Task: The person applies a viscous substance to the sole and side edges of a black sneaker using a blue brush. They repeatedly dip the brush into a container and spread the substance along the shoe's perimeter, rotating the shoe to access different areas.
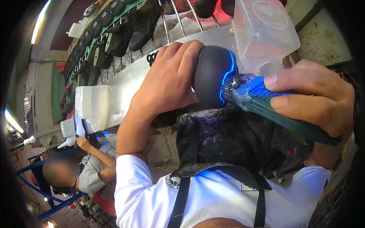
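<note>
Left hand (171, 78) grips dark rounded shoe-like piece (210, 76), which lies at its fingertips, extending rightward; right hand (317, 93) pinches ridged blue-green block (283, 113), its dark bristly tip (232, 84) overlapping the piece's glowing blue line (232, 60)

Shoe workshop or factory line: dark shoes (138, 32) in rows along a metal-rod rack (177, 17), translucent plastic container (266, 32) on a long pale desk (122, 89). Wearer has a smudged black apron (216, 144); co-worker (93, 176) sits nearby, tube light (40, 23) overhead.
</note>
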The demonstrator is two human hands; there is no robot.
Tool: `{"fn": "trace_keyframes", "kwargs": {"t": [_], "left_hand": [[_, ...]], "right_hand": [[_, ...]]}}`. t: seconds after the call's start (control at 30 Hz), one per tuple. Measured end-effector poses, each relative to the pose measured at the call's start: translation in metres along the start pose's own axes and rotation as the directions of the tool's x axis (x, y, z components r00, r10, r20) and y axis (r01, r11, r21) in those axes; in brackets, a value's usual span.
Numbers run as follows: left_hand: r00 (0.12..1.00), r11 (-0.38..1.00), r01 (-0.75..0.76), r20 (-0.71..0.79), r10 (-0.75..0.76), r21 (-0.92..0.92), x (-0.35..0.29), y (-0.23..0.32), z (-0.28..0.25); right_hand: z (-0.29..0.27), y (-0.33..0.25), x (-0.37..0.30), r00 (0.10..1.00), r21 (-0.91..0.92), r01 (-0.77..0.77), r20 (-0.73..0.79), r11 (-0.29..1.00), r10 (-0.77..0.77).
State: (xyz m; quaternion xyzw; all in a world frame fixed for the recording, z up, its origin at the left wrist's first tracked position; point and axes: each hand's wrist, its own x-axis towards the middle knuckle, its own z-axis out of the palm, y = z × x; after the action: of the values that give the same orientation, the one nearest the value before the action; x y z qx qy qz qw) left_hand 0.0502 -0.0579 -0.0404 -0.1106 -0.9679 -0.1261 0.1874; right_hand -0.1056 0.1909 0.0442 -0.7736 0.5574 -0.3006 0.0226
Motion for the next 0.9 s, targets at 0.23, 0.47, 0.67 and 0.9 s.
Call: {"fn": "trace_keyframes", "kwargs": {"t": [0.23, 0.47, 0.67, 0.9], "left_hand": [[0.978, 0.996, 0.089, 0.188, -0.09, 0.017, 0.012, -0.006, -0.01], [0.981, 0.959, 0.1, 0.187, -0.05, -0.267, 0.004, -0.021, -0.021], [0.965, 0.894, 0.17, 0.255, -0.065, -0.415, -0.002, -0.039, -0.026], [0.963, 0.879, 0.17, 0.265, -0.052, -0.445, -0.016, -0.06, -0.027]], "right_hand": [[-0.02, -0.016, 0.021, 0.991, -0.116, -0.033, 0.123, 0.993, 0.047], [0.053, 0.015, -0.022, 0.814, 0.808, -0.166, -0.212, 0.566, 0.541], [0.141, 0.031, 0.016, 0.633, 0.81, 0.198, -0.536, 0.553, 0.559], [0.113, 0.044, -0.003, 0.937, 0.514, -0.035, -0.281, 0.857, 0.207]]}}
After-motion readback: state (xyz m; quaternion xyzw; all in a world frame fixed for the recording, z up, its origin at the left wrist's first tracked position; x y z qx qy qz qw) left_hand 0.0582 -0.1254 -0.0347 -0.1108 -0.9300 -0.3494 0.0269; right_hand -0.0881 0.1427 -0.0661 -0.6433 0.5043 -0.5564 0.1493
